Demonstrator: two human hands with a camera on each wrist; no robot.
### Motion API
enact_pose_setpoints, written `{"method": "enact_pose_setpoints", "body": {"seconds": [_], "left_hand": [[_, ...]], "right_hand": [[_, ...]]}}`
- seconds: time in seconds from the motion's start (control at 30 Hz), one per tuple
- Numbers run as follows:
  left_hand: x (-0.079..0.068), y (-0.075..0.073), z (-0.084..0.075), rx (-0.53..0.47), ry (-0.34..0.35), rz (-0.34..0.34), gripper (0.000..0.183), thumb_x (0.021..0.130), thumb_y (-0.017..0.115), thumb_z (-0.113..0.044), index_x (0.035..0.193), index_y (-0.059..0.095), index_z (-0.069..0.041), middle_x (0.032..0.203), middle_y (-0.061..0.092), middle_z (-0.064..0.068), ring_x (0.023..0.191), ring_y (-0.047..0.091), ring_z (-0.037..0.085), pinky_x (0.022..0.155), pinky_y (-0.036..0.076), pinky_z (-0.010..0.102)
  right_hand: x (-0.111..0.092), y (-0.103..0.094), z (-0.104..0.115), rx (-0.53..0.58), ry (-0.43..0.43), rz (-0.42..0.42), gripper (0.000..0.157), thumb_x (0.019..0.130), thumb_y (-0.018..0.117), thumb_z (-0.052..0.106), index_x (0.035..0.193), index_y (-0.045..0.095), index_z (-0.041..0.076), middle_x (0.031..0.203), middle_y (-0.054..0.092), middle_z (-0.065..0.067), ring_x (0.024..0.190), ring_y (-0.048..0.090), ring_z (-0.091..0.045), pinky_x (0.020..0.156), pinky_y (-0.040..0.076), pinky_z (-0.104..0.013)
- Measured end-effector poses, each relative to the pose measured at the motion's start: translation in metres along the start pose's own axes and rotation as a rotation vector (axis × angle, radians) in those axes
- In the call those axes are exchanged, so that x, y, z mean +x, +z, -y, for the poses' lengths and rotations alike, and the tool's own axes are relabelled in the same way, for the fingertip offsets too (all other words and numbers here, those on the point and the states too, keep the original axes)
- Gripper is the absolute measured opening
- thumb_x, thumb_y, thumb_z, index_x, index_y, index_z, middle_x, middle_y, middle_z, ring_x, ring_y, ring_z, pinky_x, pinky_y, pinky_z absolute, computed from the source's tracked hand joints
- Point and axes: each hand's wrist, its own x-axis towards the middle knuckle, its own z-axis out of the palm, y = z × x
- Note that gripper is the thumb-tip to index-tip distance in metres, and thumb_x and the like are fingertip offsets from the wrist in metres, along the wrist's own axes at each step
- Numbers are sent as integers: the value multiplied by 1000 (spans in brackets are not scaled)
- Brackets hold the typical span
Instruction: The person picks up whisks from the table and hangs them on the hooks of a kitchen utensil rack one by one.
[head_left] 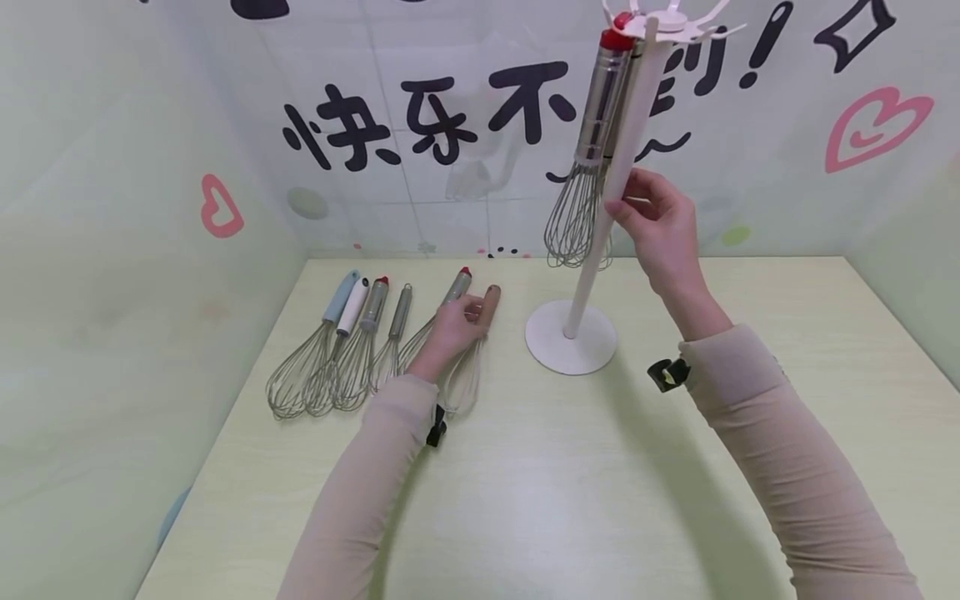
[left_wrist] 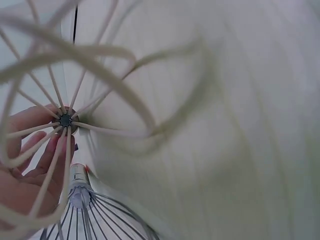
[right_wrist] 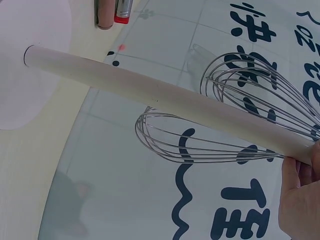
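My left hand point(head_left: 452, 327) is at a whisk with a brown handle point(head_left: 490, 307) and cream-coloured wires, lying at the right end of a row of whisks. In the left wrist view, thumb and fingers pinch that handle just beyond the wire loops point(left_wrist: 112, 85). My right hand point(head_left: 666, 233) grips the white pole point(head_left: 624, 158) of a stand with a round base point(head_left: 551, 350) and a ring of hooks point(head_left: 675, 33) on top. A steel whisk with a red end point(head_left: 596, 108) hangs from the hooks, and a second whisk point(right_wrist: 170, 137) hangs partly behind the pole.
Left of the held whisk lie a red-ended steel whisk point(head_left: 459, 285), a small steel one point(head_left: 401, 312), another red-ended one point(head_left: 374, 304), a white-handled one point(head_left: 353, 308) and a blue-handled one point(head_left: 341, 297). A printed curtain point(head_left: 450, 225) stands behind the pale table point(head_left: 510, 500).
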Motion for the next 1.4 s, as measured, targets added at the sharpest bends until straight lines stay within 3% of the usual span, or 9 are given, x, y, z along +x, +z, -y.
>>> {"method": "enact_pose_setpoints", "body": {"seconds": [0.27,0.7,1.13,1.4], "left_hand": [[0,6,0,4,17,0,44,85,68,-4,127,56,0,122,63,19,114,61,29,94,55,34],[-3,10,-2,-24,-45,16,52,84,68,-7,133,52,-1,123,62,21,115,60,30,96,53,35],[-2,12,1,-29,-62,-18,52,83,64,-3,134,51,0,124,62,20,115,61,29,97,53,35],[-1,6,-3,-103,-87,-20,58,83,64,-4,137,46,1,130,57,21,118,58,31,98,53,35]], "right_hand": [[0,0,0,0,-10,-6,33,87,66,3,120,62,3,96,62,10,93,61,-7,93,53,-21],[0,0,0,-7,-23,-3,33,87,65,3,120,62,4,95,63,11,92,61,-6,92,54,-21],[0,1,0,9,-9,-4,31,87,66,3,118,63,5,95,63,11,93,61,-6,91,54,-20],[-1,0,0,21,-2,-6,31,86,66,3,117,64,5,95,63,10,93,61,-7,93,54,-22]]}}
